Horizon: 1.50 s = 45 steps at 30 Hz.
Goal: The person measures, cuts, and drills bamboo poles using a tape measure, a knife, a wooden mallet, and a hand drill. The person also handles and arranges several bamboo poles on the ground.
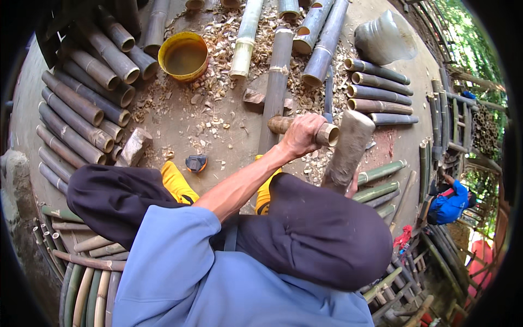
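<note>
our left hand (305,135) is wrapped firmly around a short bamboo tube (281,126), which lies across a dark bamboo pole (277,82), its open end sticking out to the right of the fist. our right hand (353,186) holds a wooden mallet (348,144), though most of that grip is hidden behind the mallet and our right knee (332,229). the mallet stands just beside the tube's open end; we cannot tell whether the two touch, nor whether the tube's far end carries a blade.

we judge the step to be tapping the tube against the pole. to do it well, we want the blow square on the rim, in line with the tube, since a slanting one could split the bamboo or glance toward our knuckles, which sit close behind that rim. we do better with short, even taps than one big swing, as the knee leaves little room. the pole appears to rest across a brick-like block (254,98), so we should make sure it does not roll there, with our yellow shoes (177,184) well clear of the swing
</note>
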### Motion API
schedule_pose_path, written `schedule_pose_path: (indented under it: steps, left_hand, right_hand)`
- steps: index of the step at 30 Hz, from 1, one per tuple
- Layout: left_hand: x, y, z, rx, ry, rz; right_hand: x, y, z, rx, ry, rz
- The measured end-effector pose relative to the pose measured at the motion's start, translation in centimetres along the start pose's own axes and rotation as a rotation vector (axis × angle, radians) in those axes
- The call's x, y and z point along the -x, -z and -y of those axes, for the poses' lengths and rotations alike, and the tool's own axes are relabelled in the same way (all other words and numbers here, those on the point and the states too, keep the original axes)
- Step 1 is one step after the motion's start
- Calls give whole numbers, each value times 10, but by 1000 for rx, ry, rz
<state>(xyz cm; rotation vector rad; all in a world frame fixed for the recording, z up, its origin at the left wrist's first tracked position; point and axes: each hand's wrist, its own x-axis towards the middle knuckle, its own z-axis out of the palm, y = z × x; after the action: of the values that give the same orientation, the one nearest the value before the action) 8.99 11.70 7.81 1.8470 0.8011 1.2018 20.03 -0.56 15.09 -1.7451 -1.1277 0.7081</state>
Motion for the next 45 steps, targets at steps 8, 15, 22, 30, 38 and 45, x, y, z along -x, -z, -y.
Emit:
schedule_pose_path:
  steps: [8,15,22,30,38,45]
  left_hand:
    - [22,30,0,-122,36,10]
    - [30,31,52,60,267,281]
    - [25,26,36,37,204,118]
    - [26,32,34,87,230,114]
    - [24,29,22,48,225,120]
    - [19,33,21,94,310,112]
  right_hand:
    - [84,26,-133,406,-282,56]
    - [-52,-56,2,-285,191,19]
    - [-54,-74,20,-557,109,152]
    - [-57,-76,22,-547,128,142]
    - [-58,-69,35,-573,109,172]
    - [-65,-64,47,-392,-94,221]
